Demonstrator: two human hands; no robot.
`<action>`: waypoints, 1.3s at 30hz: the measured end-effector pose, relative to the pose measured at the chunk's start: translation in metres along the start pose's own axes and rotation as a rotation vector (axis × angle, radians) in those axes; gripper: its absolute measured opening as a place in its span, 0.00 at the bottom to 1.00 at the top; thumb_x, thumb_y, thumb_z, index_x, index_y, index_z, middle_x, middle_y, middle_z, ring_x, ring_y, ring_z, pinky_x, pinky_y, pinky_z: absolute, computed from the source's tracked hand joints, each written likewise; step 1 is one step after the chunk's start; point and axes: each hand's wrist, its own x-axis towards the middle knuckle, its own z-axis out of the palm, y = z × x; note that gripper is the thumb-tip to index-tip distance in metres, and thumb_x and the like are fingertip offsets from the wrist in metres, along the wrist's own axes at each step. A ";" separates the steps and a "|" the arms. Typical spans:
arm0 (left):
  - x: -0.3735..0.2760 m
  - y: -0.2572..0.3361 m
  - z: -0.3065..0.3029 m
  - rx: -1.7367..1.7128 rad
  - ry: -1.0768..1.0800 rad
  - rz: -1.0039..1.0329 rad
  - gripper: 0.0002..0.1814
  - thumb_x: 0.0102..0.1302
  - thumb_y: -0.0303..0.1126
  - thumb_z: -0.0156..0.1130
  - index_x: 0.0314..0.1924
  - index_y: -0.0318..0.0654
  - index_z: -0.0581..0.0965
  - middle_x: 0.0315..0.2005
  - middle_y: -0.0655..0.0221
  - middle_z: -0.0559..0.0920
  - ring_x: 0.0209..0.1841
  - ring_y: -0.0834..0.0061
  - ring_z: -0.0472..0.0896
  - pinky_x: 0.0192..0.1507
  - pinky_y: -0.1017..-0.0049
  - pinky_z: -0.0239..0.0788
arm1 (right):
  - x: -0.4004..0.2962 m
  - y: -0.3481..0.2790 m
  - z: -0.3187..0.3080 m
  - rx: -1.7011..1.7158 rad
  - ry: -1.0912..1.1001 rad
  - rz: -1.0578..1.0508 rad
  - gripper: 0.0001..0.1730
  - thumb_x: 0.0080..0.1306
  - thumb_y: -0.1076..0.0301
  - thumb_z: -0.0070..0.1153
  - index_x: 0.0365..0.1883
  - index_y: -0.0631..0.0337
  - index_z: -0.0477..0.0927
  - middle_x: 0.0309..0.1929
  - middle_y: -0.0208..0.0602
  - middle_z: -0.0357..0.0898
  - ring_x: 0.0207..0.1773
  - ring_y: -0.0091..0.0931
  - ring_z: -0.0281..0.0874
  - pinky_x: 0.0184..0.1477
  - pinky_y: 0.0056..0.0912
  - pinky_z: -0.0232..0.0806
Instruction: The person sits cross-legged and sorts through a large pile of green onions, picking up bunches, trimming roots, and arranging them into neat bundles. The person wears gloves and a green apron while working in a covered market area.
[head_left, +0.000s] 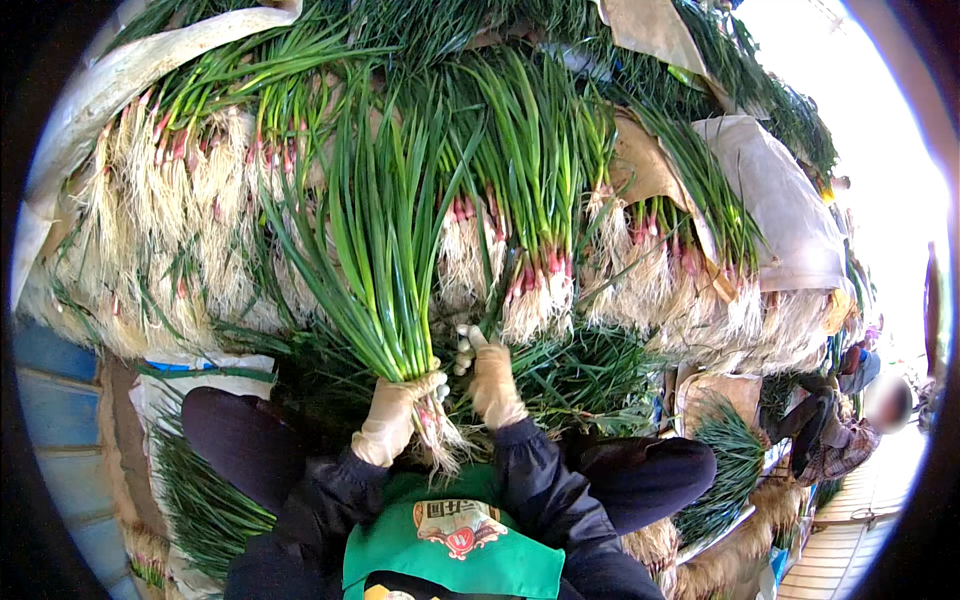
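My left hand (401, 409), in a pale work glove, grips a bunch of young green garlic (390, 285) just above its pinkish bulbs. The long leaves fan up and away from me, while the roots (439, 446) hang below the fist towards my apron. Just right of that bunch is my right hand (491, 379), gloved too, its fingers half curled and apart with nothing visible between them. Beyond it, another bunch (536, 225) lies on the heap, pink bulbs and pale roots towards me.
A broad heap of rooted green garlic (202, 187) spans the front, partly under pale sheeting (772, 202). Loose leaves (592, 375) cover the space before my knees. More bunches lie at left (202, 495) and right (724, 465). Another person (840, 442) is at far right.
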 end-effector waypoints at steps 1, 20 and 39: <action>-0.003 0.007 0.002 0.004 -0.035 -0.048 0.15 0.56 0.22 0.62 0.46 0.32 0.74 0.31 0.66 0.80 0.31 0.73 0.79 0.32 0.76 0.71 | -0.003 -0.008 -0.005 -0.710 -0.040 -0.148 0.19 0.67 0.58 0.46 0.46 0.65 0.74 0.24 0.35 0.77 0.25 0.26 0.74 0.25 0.25 0.68; -0.031 0.060 -0.015 0.057 -0.469 0.040 0.41 0.49 0.27 0.69 0.62 0.36 0.59 0.31 0.72 0.76 0.33 0.72 0.78 0.36 0.69 0.74 | -0.079 -0.061 -0.106 -1.692 0.190 -0.597 0.13 0.53 0.61 0.60 0.38 0.51 0.82 0.33 0.41 0.80 0.33 0.36 0.80 0.34 0.35 0.72; 0.104 0.038 0.103 -0.051 -0.282 -0.027 0.08 0.58 0.21 0.58 0.39 0.34 0.75 0.36 0.62 0.81 0.27 0.75 0.79 0.29 0.76 0.75 | -0.046 -0.139 -0.034 -0.494 -0.136 -0.572 0.24 0.59 0.73 0.59 0.54 0.64 0.72 0.47 0.35 0.77 0.45 0.21 0.74 0.47 0.21 0.67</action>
